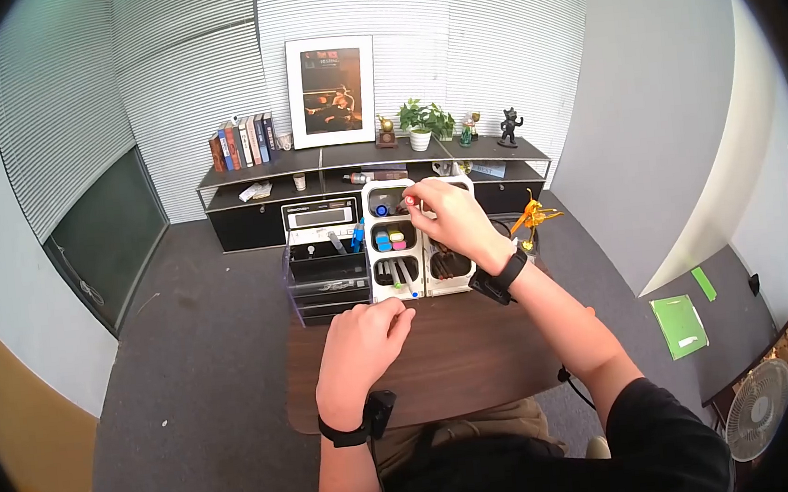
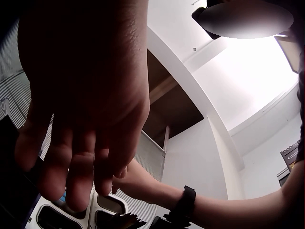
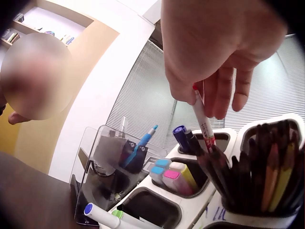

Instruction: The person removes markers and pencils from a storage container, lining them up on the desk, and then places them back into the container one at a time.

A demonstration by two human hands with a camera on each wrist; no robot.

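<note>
In the right wrist view, my right hand (image 3: pixel 224 52) pinches a white marker with a red end (image 3: pixel 204 121) between thumb and fingers. The marker points down into the back compartment of a white organizer (image 3: pixel 190 217), beside a blue-capped marker (image 3: pixel 180 136). My left hand (image 1: pixel 362 344) hovers at the organizer's front edge, fingers loosely extended and holding nothing, as its palm side (image 2: pixel 86 105) shows in the left wrist view. Several highlighters (image 3: pixel 175 179) fill the middle compartment. White markers (image 3: pixel 102 217), one blue-ended, lean in the front one. Dark pencils (image 3: pixel 252 176) crowd the neighbouring column.
A clear and black desk caddy (image 1: pixel 330 284) with blue pens stands left of the organizer, a small digital clock (image 1: pixel 320 215) behind it. An orange figurine (image 1: pixel 532 218) is at the right. Beyond the wooden table (image 1: pixel 442 364) runs a low black shelf (image 1: pixel 261 222).
</note>
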